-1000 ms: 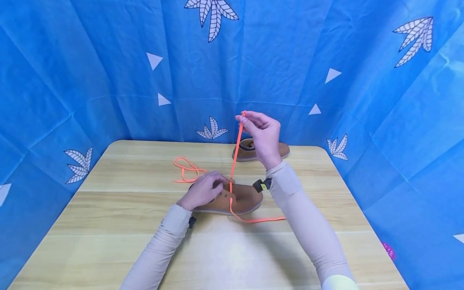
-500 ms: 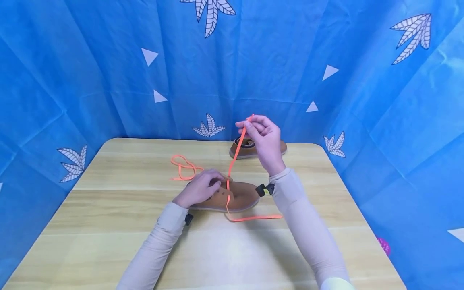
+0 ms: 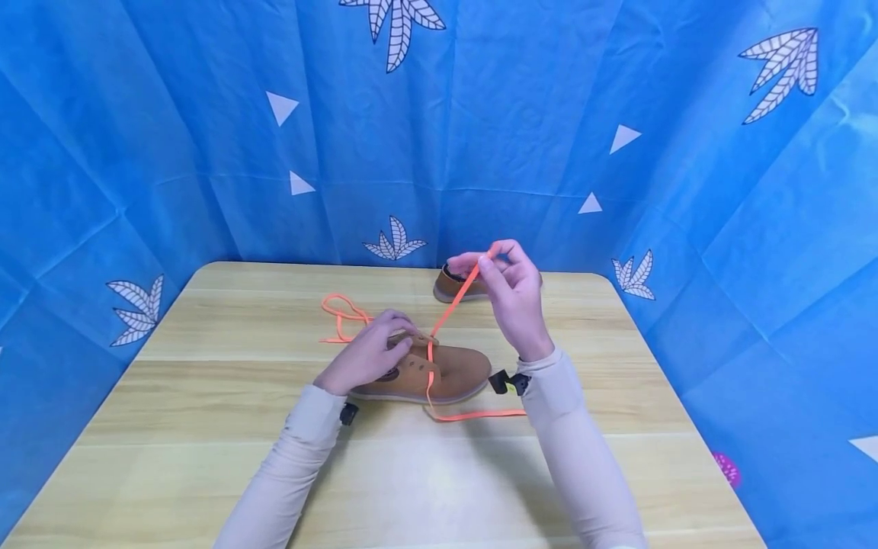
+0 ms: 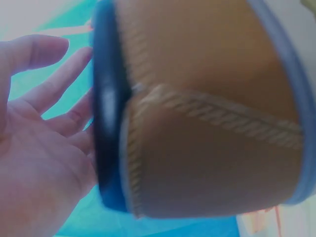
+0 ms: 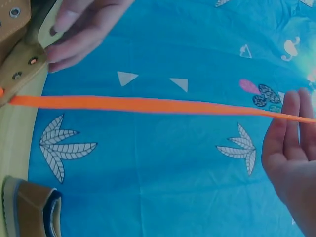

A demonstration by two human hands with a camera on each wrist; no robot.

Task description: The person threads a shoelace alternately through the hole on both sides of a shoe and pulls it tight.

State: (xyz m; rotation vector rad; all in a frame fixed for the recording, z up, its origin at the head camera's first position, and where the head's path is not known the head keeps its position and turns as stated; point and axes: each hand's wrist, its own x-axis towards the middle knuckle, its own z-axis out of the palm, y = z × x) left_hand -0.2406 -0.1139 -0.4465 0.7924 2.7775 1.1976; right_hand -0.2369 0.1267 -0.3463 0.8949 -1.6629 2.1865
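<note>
A brown shoe [image 3: 461, 372] lies on the table with its toe to the right. An orange shoelace [image 3: 458, 303] threads through its front eyelets. My right hand [image 3: 511, 293] pinches one stretch of the lace between thumb and forefinger and holds it taut, up and right of the shoe. The lace's other end [image 3: 480, 415] trails on the table in front. My left hand [image 3: 366, 354] lies over the shoe's opening, fingertips at the far eyelet flap [image 5: 24, 69]. In the left wrist view, its loosely extended fingers [image 4: 57, 81] stand behind the dark collar [image 4: 108, 108], partly hidden by it.
A second brown shoe [image 3: 449, 287] stands at the table's back, partly covered by my right hand. More orange lace [image 3: 338, 309] lies looped at the back left; my left hand hides whether it connects to anything. Blue patterned cloth [image 3: 370, 137] surrounds the wooden table [image 3: 206, 427].
My right hand has come down and a little to the right, tilting the lace rightward. The left hand has shifted slightly left along the shoe.
</note>
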